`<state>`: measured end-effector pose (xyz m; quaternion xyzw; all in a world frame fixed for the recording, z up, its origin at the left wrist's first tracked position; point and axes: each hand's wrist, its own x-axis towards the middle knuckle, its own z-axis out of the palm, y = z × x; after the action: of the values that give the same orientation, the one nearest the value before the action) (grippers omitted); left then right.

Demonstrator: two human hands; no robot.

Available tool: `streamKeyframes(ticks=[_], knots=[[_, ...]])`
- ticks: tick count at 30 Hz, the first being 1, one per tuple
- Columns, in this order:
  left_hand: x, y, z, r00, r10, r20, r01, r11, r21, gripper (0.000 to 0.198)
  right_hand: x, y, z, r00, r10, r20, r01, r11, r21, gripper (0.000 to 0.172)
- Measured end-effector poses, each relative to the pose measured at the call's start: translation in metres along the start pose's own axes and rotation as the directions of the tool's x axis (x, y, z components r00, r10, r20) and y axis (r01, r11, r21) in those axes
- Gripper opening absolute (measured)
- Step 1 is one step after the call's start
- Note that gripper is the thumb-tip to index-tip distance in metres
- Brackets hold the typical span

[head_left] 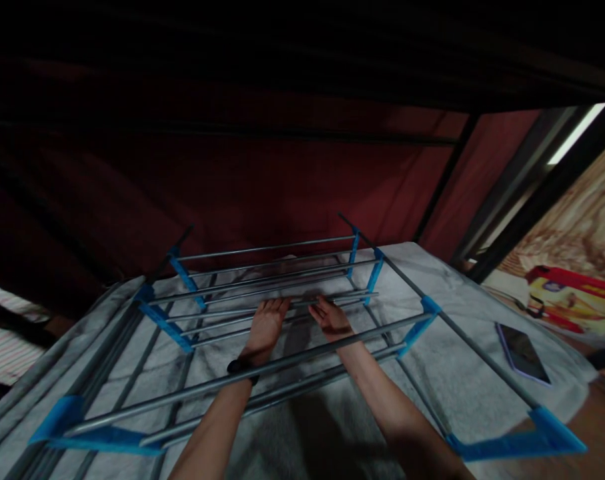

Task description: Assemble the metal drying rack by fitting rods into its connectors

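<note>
Both arms reach into a rack of grey metal tubes [302,350] joined by blue plastic brackets [167,327], which lies on a grey-white blanket. My left hand [267,323], with a dark band on its wrist, has its fingers curled over a thin metal tube [352,295] in the middle of the rack. To its right, my right hand [331,318] grips the same tube between thumb and fingers. The right end of that tube pokes out near a blue bracket [375,277]. Its left part runs among other tubes, and I cannot tell where it ends.
A phone [522,353] lies on the blanket [462,393] at right. Beyond it is a red and yellow package [577,300]. More loose tubes [102,360] lie along the left side. A dark red curtain [262,187] hangs behind, within a black frame [445,177].
</note>
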<state>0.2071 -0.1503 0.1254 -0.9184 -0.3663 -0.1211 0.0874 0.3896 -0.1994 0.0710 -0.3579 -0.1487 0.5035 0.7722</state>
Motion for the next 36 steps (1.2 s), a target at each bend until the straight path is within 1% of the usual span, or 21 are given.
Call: streamKeyframes(ticks=[3, 6, 11, 19, 21, 26, 32, 36], knots=[[0.002, -0.001, -0.003, 1.0, -0.015, 0.003, 0.015, 1.0, 0.004, 0.051, 0.003, -0.007, -0.003, 0.999, 0.02, -0.05, -0.019, 1.0, 0.012, 0.017], [0.005, -0.002, -0.005, 0.999, -0.026, -0.022, 0.026, 1.0, -0.002, 0.052, 0.007, -0.019, -0.008, 0.996, 0.013, -0.088, -0.012, 1.0, 0.019, 0.012], [0.01, -0.005, -0.005, 0.999, -0.031, -0.037, 0.031, 0.999, 0.011, 0.051, 0.014, -0.034, -0.013, 0.992, -0.004, -0.126, 0.006, 1.0, 0.017, 0.017], [0.012, -0.007, -0.002, 0.999, -0.029, -0.039, 0.03, 0.999, 0.019, 0.051, 0.022, -0.039, -0.014, 0.986, -0.001, -0.166, 0.006, 1.0, 0.027, 0.007], [0.012, -0.007, -0.002, 0.999, -0.032, -0.038, 0.033, 0.999, 0.021, 0.051, 0.023, -0.041, -0.015, 0.988, -0.001, -0.156, 0.005, 1.0, 0.022, 0.009], [0.012, -0.008, -0.005, 0.999, -0.034, -0.041, 0.034, 0.999, 0.01, 0.05, 0.026, -0.044, -0.015, 0.992, -0.01, -0.124, 0.011, 1.0, 0.002, 0.019], [0.013, -0.009, -0.007, 0.999, -0.039, -0.036, 0.04, 0.999, 0.005, 0.051, 0.027, -0.047, -0.014, 0.993, -0.021, -0.116, 0.017, 0.999, -0.043, 0.019], [0.013, -0.009, -0.007, 0.999, -0.045, -0.029, 0.045, 0.999, 0.007, 0.052, 0.024, -0.05, -0.018, 0.989, -0.045, -0.142, 0.032, 0.995, -0.095, 0.021]])
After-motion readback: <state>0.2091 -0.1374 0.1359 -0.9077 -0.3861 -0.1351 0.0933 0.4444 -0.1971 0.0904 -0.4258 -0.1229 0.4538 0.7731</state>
